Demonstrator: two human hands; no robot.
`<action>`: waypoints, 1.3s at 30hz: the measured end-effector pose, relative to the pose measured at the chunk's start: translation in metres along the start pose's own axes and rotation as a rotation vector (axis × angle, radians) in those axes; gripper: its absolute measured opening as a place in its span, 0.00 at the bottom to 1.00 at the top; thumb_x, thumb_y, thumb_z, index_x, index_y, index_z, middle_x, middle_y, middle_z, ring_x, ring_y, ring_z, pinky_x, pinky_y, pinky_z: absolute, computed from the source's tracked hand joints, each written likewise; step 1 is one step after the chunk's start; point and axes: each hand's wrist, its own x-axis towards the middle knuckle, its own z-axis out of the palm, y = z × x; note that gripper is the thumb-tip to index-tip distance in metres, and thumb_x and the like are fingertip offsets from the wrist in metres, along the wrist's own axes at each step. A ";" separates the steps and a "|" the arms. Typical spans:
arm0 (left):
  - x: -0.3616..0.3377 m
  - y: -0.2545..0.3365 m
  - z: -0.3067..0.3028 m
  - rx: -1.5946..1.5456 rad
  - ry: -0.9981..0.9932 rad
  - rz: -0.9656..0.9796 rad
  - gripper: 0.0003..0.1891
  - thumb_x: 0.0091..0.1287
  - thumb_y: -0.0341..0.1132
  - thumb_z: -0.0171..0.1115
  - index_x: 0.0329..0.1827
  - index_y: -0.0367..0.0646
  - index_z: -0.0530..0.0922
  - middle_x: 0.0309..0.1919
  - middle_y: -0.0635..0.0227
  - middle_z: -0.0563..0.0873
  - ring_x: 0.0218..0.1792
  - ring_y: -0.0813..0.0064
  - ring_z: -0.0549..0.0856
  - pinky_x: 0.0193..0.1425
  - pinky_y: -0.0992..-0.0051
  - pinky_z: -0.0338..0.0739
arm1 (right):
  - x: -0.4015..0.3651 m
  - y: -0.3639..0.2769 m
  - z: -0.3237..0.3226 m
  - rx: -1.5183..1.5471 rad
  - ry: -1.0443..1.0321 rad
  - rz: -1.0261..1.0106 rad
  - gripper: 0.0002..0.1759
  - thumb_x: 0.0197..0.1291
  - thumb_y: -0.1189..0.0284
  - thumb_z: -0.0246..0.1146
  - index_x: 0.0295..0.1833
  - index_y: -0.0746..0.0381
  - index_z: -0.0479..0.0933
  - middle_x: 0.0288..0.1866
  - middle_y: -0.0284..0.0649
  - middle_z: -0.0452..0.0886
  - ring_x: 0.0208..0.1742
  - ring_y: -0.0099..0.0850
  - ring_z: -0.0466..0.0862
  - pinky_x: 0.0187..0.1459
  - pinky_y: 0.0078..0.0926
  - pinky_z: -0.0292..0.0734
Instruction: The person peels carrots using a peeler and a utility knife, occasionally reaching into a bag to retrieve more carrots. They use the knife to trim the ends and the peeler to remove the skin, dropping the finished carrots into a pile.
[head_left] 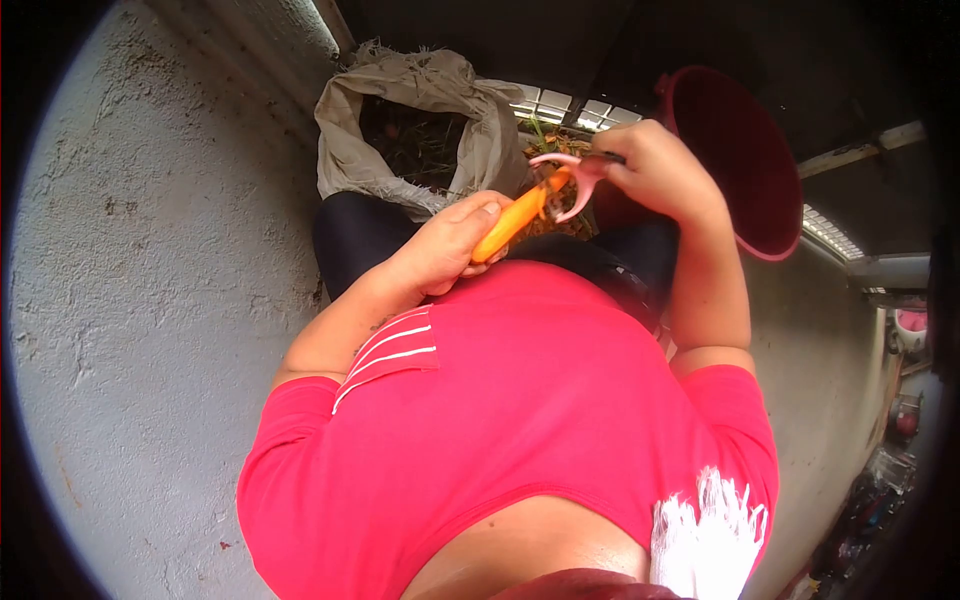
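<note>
An orange carrot (508, 226) is held by its thick end in my left hand (452, 238), fingers wrapped round it. It slants up to the right, above my lap. My right hand (662, 172) grips a pink Y-shaped peeler (586, 180) by its handle. The peeler's head lies across the carrot's far end, where a thin strip of peel hangs. Dark trousers (365, 235) show beneath my hands.
An open whitish woven sack (475, 150) with dry plant matter inside stands just beyond my left hand. Orange and green scraps (540, 140) lie beside it. A large dark red tub (790, 225) stands at right, close to my right forearm. A rough grey wall (150, 270) rises at left.
</note>
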 end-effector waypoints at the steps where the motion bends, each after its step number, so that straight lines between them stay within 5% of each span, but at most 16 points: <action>1: -0.002 0.001 0.000 0.011 -0.002 0.001 0.16 0.80 0.44 0.43 0.58 0.42 0.71 0.27 0.66 0.76 0.19 0.85 0.66 0.19 0.86 0.58 | -0.001 0.003 -0.004 0.006 0.009 0.009 0.05 0.53 0.76 0.65 0.32 0.68 0.79 0.27 0.53 0.78 0.29 0.48 0.80 0.34 0.36 0.74; 4: -0.008 0.005 0.001 0.021 -0.008 0.010 0.17 0.80 0.44 0.43 0.59 0.42 0.71 0.27 0.67 0.76 0.19 0.85 0.66 0.19 0.86 0.59 | -0.006 0.027 -0.012 0.030 0.051 0.091 0.07 0.54 0.74 0.65 0.33 0.68 0.79 0.28 0.55 0.78 0.29 0.49 0.79 0.33 0.37 0.73; 6: -0.010 0.006 0.000 0.003 -0.017 0.034 0.17 0.80 0.44 0.43 0.59 0.41 0.71 0.26 0.67 0.76 0.18 0.85 0.66 0.19 0.86 0.59 | -0.010 0.040 -0.019 -0.168 0.063 0.316 0.09 0.59 0.71 0.63 0.34 0.68 0.79 0.29 0.57 0.78 0.30 0.50 0.79 0.33 0.37 0.72; 8: -0.009 0.007 -0.002 0.003 -0.004 0.076 0.18 0.79 0.46 0.45 0.58 0.41 0.71 0.27 0.67 0.76 0.18 0.85 0.66 0.20 0.86 0.60 | -0.018 0.062 -0.015 -0.191 0.133 0.361 0.09 0.60 0.71 0.62 0.36 0.68 0.79 0.28 0.54 0.79 0.28 0.44 0.80 0.33 0.35 0.72; 12: 0.010 -0.004 -0.014 -0.038 -0.119 0.194 0.20 0.78 0.50 0.48 0.58 0.41 0.71 0.29 0.66 0.77 0.20 0.84 0.67 0.23 0.86 0.64 | -0.021 0.053 0.025 0.341 0.372 0.423 0.08 0.63 0.74 0.61 0.40 0.69 0.79 0.30 0.43 0.81 0.31 0.29 0.77 0.35 0.31 0.73; 13: 0.019 -0.011 -0.023 -0.149 -0.184 0.162 0.24 0.75 0.54 0.52 0.59 0.42 0.72 0.35 0.65 0.79 0.29 0.80 0.79 0.27 0.85 0.68 | -0.018 0.028 0.032 0.236 0.255 0.483 0.11 0.63 0.73 0.59 0.45 0.70 0.81 0.40 0.54 0.85 0.42 0.45 0.86 0.47 0.36 0.78; 16: 0.025 -0.004 0.002 -0.206 0.040 0.133 0.24 0.74 0.55 0.53 0.58 0.43 0.73 0.39 0.66 0.80 0.45 0.73 0.86 0.27 0.84 0.68 | -0.007 0.000 0.083 0.366 0.152 0.382 0.13 0.63 0.72 0.60 0.48 0.69 0.81 0.42 0.56 0.85 0.46 0.47 0.86 0.50 0.38 0.77; 17: 0.029 -0.010 -0.003 -0.243 0.018 0.125 0.22 0.75 0.54 0.53 0.57 0.44 0.74 0.45 0.68 0.81 0.58 0.70 0.83 0.28 0.85 0.69 | -0.004 -0.009 0.088 0.384 0.119 0.364 0.13 0.64 0.72 0.59 0.48 0.70 0.80 0.42 0.56 0.85 0.46 0.48 0.86 0.50 0.38 0.77; 21: 0.036 -0.014 -0.011 -0.313 0.112 0.215 0.18 0.75 0.48 0.56 0.56 0.42 0.75 0.46 0.65 0.84 0.48 0.77 0.85 0.30 0.83 0.71 | -0.009 -0.017 0.090 0.523 0.046 0.355 0.16 0.68 0.69 0.59 0.49 0.72 0.79 0.40 0.57 0.84 0.45 0.45 0.86 0.47 0.36 0.77; 24: 0.042 -0.023 -0.016 -0.060 0.179 0.332 0.16 0.76 0.44 0.57 0.53 0.41 0.77 0.42 0.69 0.83 0.38 0.79 0.83 0.31 0.84 0.70 | -0.011 -0.004 0.093 0.552 0.244 0.347 0.18 0.69 0.67 0.59 0.50 0.73 0.78 0.39 0.54 0.85 0.43 0.39 0.86 0.45 0.35 0.77; 25: 0.046 -0.027 -0.020 0.060 0.229 0.392 0.14 0.74 0.42 0.58 0.52 0.40 0.78 0.40 0.69 0.83 0.36 0.79 0.81 0.32 0.83 0.71 | -0.006 -0.002 0.097 0.587 0.470 0.214 0.20 0.71 0.66 0.58 0.57 0.72 0.76 0.32 0.43 0.83 0.36 0.29 0.83 0.37 0.29 0.76; 28: 0.047 -0.026 -0.024 0.503 0.386 0.582 0.13 0.69 0.38 0.64 0.47 0.37 0.81 0.36 0.65 0.82 0.32 0.75 0.80 0.35 0.77 0.73 | -0.011 -0.013 0.073 0.934 0.296 0.576 0.25 0.73 0.64 0.56 0.66 0.71 0.69 0.29 0.33 0.76 0.30 0.20 0.75 0.33 0.21 0.72; 29: 0.044 -0.021 -0.025 0.706 0.439 0.650 0.14 0.66 0.38 0.67 0.46 0.36 0.82 0.36 0.63 0.82 0.33 0.71 0.81 0.36 0.75 0.74 | -0.011 -0.014 0.073 1.058 0.238 0.511 0.33 0.74 0.63 0.55 0.75 0.70 0.57 0.32 0.30 0.73 0.28 0.16 0.69 0.32 0.14 0.68; 33: 0.035 -0.012 -0.021 1.069 0.539 0.770 0.18 0.59 0.38 0.71 0.48 0.37 0.82 0.39 0.58 0.82 0.35 0.59 0.84 0.39 0.68 0.78 | -0.016 -0.029 0.076 1.226 0.108 0.376 0.37 0.75 0.64 0.52 0.80 0.67 0.44 0.40 0.31 0.74 0.31 0.16 0.67 0.30 0.12 0.65; 39: 0.023 -0.002 -0.006 1.297 0.656 0.835 0.18 0.58 0.36 0.72 0.51 0.42 0.83 0.47 0.62 0.85 0.43 0.60 0.87 0.42 0.68 0.82 | -0.017 -0.025 0.079 1.240 0.075 0.260 0.33 0.75 0.65 0.50 0.81 0.60 0.48 0.37 0.29 0.73 0.29 0.15 0.65 0.29 0.11 0.63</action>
